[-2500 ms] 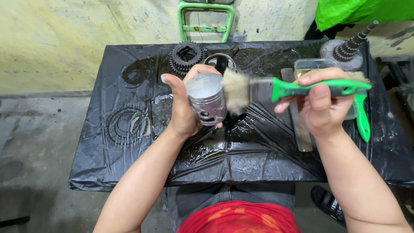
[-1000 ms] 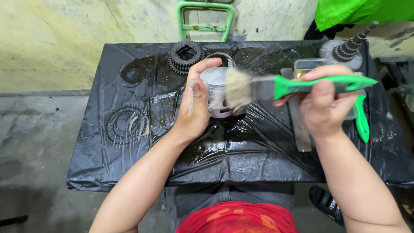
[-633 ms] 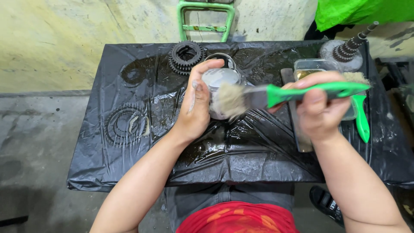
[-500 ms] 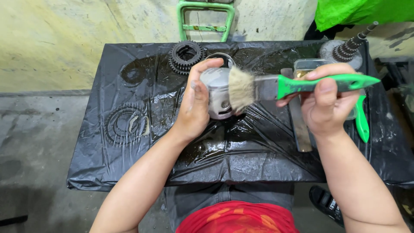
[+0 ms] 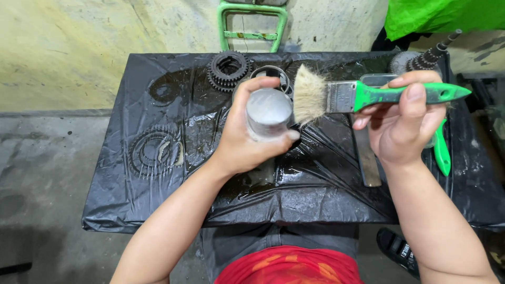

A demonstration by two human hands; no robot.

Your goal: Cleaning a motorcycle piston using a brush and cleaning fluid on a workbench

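Left hand (image 5: 243, 142) fingers wrapped round a grey piston (image 5: 269, 113) — right hand (image 5: 402, 123) fingers clenched on a green-handled brush (image 5: 368, 95), bristles just beside it.

Things we can't see all of

Our left hand (image 5: 247, 142) covers most of the grey metal cylinder (image 5: 269, 112). The metal ring (image 5: 274, 73) sits half behind it. Our right hand (image 5: 402, 123) hides part of the flat metal bar (image 5: 368, 158). The green cloth (image 5: 442, 14) is cut off up top.

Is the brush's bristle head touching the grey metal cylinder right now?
Cannot tell. In the head view, the bristles meet the outline of the cylinder held by the left hand, but overlap hides any contact or gap.
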